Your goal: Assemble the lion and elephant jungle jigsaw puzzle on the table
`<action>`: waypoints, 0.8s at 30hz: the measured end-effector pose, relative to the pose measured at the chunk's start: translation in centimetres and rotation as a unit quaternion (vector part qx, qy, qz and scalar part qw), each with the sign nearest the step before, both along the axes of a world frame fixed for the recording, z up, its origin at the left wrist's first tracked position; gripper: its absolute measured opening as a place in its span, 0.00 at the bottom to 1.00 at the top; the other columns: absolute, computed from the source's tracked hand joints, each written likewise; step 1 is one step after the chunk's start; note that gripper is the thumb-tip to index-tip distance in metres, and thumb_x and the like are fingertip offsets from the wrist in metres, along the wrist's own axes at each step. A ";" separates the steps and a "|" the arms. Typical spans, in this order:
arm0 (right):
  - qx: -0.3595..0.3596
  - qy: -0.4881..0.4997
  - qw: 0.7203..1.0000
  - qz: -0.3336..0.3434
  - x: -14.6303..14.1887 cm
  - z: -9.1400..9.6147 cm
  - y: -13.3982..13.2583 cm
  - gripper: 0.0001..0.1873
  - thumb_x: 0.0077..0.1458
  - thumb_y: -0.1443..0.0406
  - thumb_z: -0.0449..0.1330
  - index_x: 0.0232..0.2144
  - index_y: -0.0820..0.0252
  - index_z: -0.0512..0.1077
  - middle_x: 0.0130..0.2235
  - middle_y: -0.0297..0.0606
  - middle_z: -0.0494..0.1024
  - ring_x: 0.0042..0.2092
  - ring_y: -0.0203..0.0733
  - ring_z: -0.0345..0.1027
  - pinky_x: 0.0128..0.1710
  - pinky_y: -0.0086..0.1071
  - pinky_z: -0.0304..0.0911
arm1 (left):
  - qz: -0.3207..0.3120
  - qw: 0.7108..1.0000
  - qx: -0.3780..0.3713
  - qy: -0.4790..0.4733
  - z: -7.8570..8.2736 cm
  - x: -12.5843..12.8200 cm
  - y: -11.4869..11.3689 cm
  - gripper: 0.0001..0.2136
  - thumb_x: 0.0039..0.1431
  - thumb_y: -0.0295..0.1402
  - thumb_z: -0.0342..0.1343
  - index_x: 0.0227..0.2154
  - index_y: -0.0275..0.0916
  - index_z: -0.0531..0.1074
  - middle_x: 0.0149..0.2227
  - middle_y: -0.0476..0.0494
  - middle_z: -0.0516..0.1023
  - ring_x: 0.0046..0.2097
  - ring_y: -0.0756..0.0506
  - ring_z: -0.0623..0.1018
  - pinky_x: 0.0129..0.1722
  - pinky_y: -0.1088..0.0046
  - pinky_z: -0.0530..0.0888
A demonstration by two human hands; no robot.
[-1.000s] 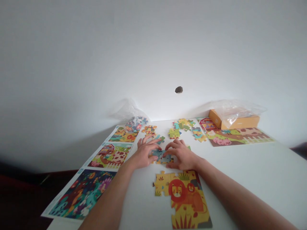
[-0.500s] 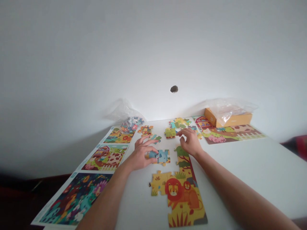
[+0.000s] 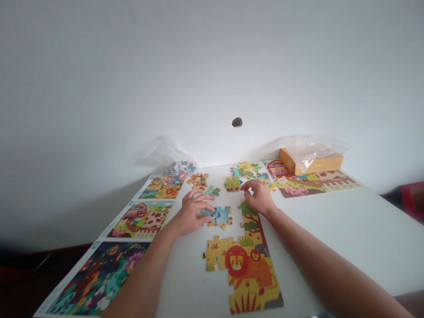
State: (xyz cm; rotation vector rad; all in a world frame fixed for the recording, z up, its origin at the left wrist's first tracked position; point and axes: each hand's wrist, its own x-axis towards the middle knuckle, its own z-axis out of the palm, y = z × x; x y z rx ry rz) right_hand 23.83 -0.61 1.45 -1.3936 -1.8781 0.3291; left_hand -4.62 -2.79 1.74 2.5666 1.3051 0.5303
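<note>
Over the head feed I logged both hands at work above the white table (image 3: 334,234), well apart from each other. The left hand (image 3: 195,213) lay at the middle, fingers parted, thumb and forefinger on the left part of a blue puzzle section (image 3: 222,216) — apparently to steady it flat. The right hand (image 3: 256,194) was farther toward the far edge, thumb and forefinger curled just beside a green puzzle piece (image 3: 232,183); I could not tell whether they pinched anything. The lion section (image 3: 251,274) lay closest to the near edge, its straight side to the right, presumably because that was a border. A pile of pieces (image 3: 247,168) sat by the far edge, probably parked there to leave working space. The picture sheet (image 3: 141,216) ran along the left edge — likely a visual reference — with a bag of pieces (image 3: 180,170) on its far end. Toward the far right corner, an orange box (image 3: 323,164) rested on a farm picture (image 3: 318,183).
</note>
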 end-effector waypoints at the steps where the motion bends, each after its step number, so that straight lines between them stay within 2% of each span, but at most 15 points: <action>1: -0.003 -0.001 1.000 0.000 0.0 0.0 0.0 0.13 0.47 0.72 0.55 0.31 0.56 0.77 0.35 0.36 0.79 0.40 0.45 0.70 0.47 0.39 0.62 | -0.004 1.000 -0.006 -0.002 0.0 0.3 -0.1 0.10 0.53 0.39 0.65 0.40 0.49 0.80 0.55 0.50 0.76 0.63 0.37 0.62 0.64 0.53 0.56; 4: -0.009 -0.004 1.000 0.003 -0.1 0.0 0.0 0.13 0.47 0.72 0.55 0.31 0.56 0.77 0.35 0.36 0.79 0.41 0.46 0.70 0.48 0.39 0.62 | -0.011 1.000 -0.020 0.000 0.2 0.8 -0.3 0.22 0.48 0.44 0.68 0.48 0.50 0.77 0.55 0.47 0.76 0.62 0.36 0.64 0.64 0.55 0.56; 6: -0.010 -0.005 1.000 0.005 -0.1 0.0 -0.1 0.13 0.47 0.72 0.55 0.31 0.56 0.77 0.35 0.36 0.79 0.41 0.46 0.70 0.48 0.39 0.62 | -0.015 1.000 -0.024 0.006 0.5 1.0 -0.4 0.24 0.48 0.45 0.68 0.50 0.50 0.76 0.54 0.47 0.76 0.61 0.36 0.64 0.64 0.55 0.56; 13: -0.016 -0.009 1.000 0.018 -0.1 0.0 -0.1 0.12 0.48 0.71 0.55 0.31 0.56 0.77 0.35 0.36 0.80 0.42 0.45 0.70 0.48 0.39 0.62 | -0.030 0.999 -0.018 0.011 0.8 1.0 -0.5 0.18 0.50 0.43 0.67 0.45 0.50 0.79 0.49 0.47 0.76 0.55 0.39 0.69 0.61 0.58 0.59; 24: -0.024 -0.012 0.999 0.037 -0.2 -0.1 -0.2 0.12 0.47 0.71 0.56 0.31 0.55 0.78 0.35 0.35 0.80 0.42 0.45 0.71 0.49 0.37 0.62 | -0.042 0.999 -0.011 0.001 0.8 1.1 -0.5 0.15 0.51 0.41 0.67 0.43 0.48 0.80 0.46 0.46 0.75 0.51 0.40 0.70 0.57 0.59 0.61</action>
